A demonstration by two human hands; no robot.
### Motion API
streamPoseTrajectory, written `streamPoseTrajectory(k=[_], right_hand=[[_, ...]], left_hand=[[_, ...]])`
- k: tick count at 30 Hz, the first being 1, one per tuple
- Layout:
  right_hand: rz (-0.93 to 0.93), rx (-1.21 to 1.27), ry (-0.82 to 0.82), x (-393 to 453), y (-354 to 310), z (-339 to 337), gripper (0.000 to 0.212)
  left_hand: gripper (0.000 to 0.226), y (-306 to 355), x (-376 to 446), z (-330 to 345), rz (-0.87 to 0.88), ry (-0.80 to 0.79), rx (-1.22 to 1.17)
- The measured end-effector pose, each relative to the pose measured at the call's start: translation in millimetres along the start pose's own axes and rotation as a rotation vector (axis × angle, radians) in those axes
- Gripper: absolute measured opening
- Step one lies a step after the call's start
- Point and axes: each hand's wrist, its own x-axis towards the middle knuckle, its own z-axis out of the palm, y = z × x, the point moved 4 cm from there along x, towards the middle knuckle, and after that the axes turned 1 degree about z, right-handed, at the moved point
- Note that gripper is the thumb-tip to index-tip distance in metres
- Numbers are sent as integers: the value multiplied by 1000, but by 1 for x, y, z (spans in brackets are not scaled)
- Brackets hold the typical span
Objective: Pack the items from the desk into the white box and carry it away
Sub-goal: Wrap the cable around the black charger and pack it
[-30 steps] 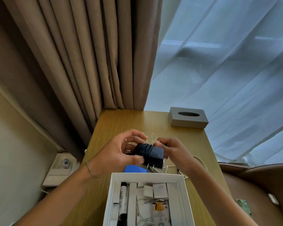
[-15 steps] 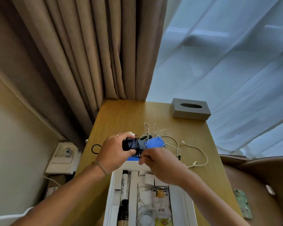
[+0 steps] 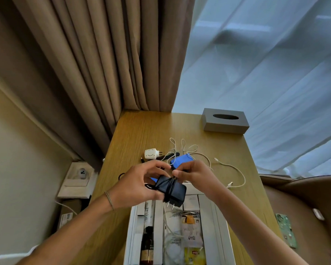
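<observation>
Several items already fill my white box (image 3: pixel 221 222) at bottom centre; both grips, left hand (image 3: pixel 136 185) and right hand (image 3: pixel 194 175), clasp the black adapter (image 3: pixel 172 189) above it; cables (image 3: pixel 235 173), white plug (image 3: pixel 151 153) remain on the desk (image 3: pixel 141 131).

beige curtain (image 3: pixel 107 60), sheer drape (image 3: pixel 266 73), perhaps a wall socket (image 3: pixel 82 172)

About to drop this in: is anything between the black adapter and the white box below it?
Nothing visible stands between them. The black power adapter, cord wound round it, is held by the left hand and right hand just above the white box. The box already holds items there.
</observation>
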Motion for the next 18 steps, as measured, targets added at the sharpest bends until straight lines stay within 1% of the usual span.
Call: streamPoseTrajectory(k=[2,4,7,11,12,14,16,18], right_hand=[[92,106,-30,-7,11,10,27],[156,181,-32,-12,17,18,27],[207,259,12,-18,23,23,23],[274,423,71,-24,30,18,34],[275,457,59,-25,31,17,37],[240,436,-8,-29,33,15,42],[197,396,-72,-32,37,15,38],[189,421,-73,-33,43,15,31]], left_hand=[[69,-2,-3,-2,2,16,-48],[67,-4,-6,-1,8,22,-79],[63,-7,-8,3,13,44,-125],[57,-8,-6,9,42,122,-101],[57,-8,-6,11,54,142,-66],[55,-8,-6,16,70,180,0],[53,-11,-6,21,84,207,44],[52,-16,-6,28,101,222,93]])
